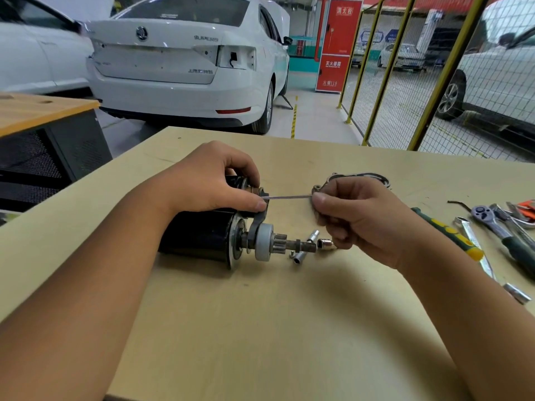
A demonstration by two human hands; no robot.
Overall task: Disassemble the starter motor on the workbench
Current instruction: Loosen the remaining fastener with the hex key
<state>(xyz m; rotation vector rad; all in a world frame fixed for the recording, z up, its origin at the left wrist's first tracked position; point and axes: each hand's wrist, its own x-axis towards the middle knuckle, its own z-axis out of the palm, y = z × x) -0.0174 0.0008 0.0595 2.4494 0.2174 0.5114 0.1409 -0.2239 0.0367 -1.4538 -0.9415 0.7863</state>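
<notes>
While gripped, starter motor [208, 235] shaft rightward.

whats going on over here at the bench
A person is taking apart a starter motor lying on the workbench. The left hand grips the motor's upper part, while the right hand pinches a thin metal rod that reaches to that part. The pinion gear is exposed, and a removed housing lies behind the right hand. Sockets and a ratchet lie nearby.
</notes>
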